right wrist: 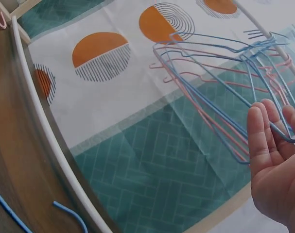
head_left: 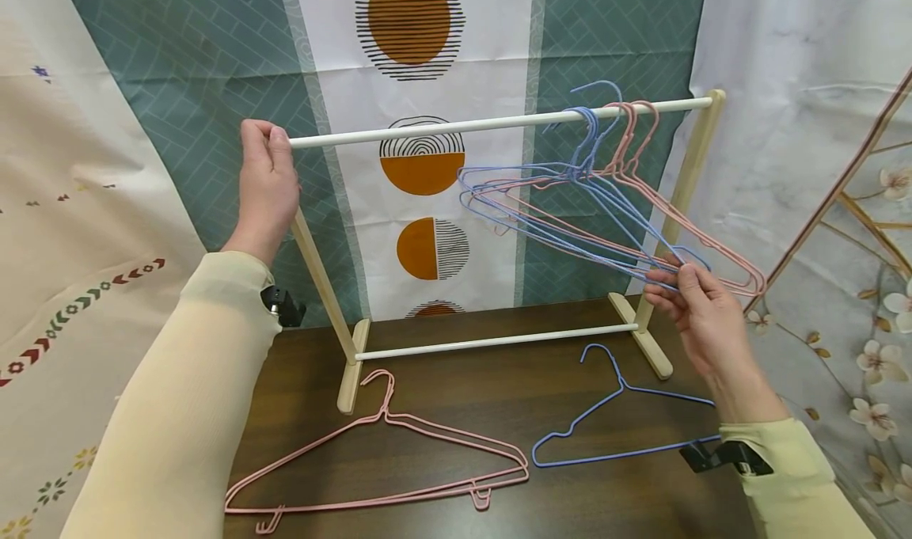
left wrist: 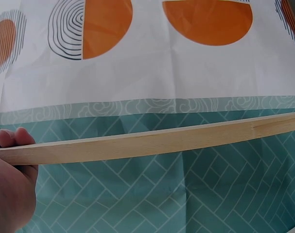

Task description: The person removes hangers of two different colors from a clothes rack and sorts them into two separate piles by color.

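My left hand (head_left: 267, 179) grips the upper left corner of a garment rack, where the white top rail (head_left: 456, 130) meets its wooden post (left wrist: 137, 147). Toward the right end of that rail, several blue hangers (head_left: 575, 173) and pink hangers (head_left: 618, 167) are bunched together. One blue hook (head_left: 602, 83) rises above the rail, while other hooks loop over it. At the bunch's lower right, my right hand (head_left: 701, 317) pinches the corner of a blue hanger between thumb and fingers. The right wrist view shows this hand (right wrist: 278, 179) with blue wire across its fingers.
Pink hangers (head_left: 378, 502), overlapping, lie on the brown table (head_left: 427, 400) at front left. A single blue hanger (head_left: 620, 456) lies to their right, partly behind the right forearm. The rack's lower white bar (head_left: 499, 341) and wooden feet (head_left: 351, 377) stand behind them, before a patterned cloth (head_left: 492, 40).
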Demonstrator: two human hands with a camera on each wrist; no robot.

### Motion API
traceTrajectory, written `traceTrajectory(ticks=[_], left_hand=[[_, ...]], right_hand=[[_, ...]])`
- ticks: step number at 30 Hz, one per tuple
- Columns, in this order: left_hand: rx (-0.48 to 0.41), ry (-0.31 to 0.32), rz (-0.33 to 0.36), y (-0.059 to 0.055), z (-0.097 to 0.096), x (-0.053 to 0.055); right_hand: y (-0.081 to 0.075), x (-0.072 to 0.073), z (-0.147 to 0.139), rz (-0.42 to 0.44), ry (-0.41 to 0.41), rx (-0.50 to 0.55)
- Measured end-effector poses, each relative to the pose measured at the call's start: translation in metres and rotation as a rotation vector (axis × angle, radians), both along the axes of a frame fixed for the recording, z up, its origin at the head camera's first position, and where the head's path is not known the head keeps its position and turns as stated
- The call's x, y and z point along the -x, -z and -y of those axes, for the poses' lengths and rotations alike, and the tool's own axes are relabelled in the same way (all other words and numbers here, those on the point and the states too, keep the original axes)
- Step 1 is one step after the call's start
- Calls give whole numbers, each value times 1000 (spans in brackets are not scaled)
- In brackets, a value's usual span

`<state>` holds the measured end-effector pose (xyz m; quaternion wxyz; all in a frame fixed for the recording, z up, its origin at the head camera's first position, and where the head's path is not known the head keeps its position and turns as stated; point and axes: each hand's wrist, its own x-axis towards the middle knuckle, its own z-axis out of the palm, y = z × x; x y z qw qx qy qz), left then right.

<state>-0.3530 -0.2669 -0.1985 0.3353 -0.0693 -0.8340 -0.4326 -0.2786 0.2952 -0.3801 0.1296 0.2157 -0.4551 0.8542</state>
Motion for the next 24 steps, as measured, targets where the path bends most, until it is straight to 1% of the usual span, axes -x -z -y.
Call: traceTrajectory(ticks=[5, 10, 14, 20, 24], left_hand=[[0, 4, -5, -1, -1, 0], [0, 3, -5, -1, -1, -1], [-4, 3, 4, -1, -1, -1], [-5, -6, 11, 0, 1, -1], [-5, -1, 8, -1, 0, -1]], right_hand=[[-5, -1, 3, -38, -16, 67], [-4, -5, 1, -81, -22, 65], [1, -11, -4, -97, -50, 44], [11, -22, -14, -70, -109, 27], [21, -30, -24, -15, -138, -18]])
